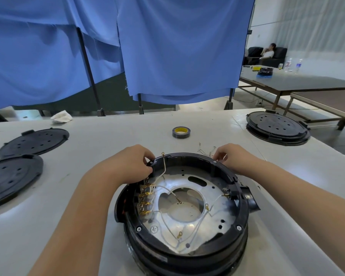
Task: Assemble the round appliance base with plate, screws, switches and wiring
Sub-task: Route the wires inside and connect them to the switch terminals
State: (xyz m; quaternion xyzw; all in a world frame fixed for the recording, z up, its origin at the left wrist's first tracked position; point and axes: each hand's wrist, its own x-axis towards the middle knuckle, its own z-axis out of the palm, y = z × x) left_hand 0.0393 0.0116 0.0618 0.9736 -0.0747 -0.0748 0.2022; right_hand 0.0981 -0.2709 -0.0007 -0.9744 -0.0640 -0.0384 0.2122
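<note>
Near the table's (pixel 187 120) front edge sat the round black base (pixel 185 212), open side up; our left hand (pixel 134 163) gripped its far-left rim, our right hand (pixel 232 156) pinched thin white wires (pixel 208 151) at its far-right rim

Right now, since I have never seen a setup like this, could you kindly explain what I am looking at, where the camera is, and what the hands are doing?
There is no robot here: the single picture comes from a camera worn on a person's head, looking down at their own arms. In front of them on the white table stands a round black appliance base, open on top, showing a silver metal plate and thin white wires with gold terminals. The left hand grips the far left rim; the right hand pinches loose wires at the far right rim. Around lie a roll of tape, two black lids on the left and another stacked base on the right.
</note>
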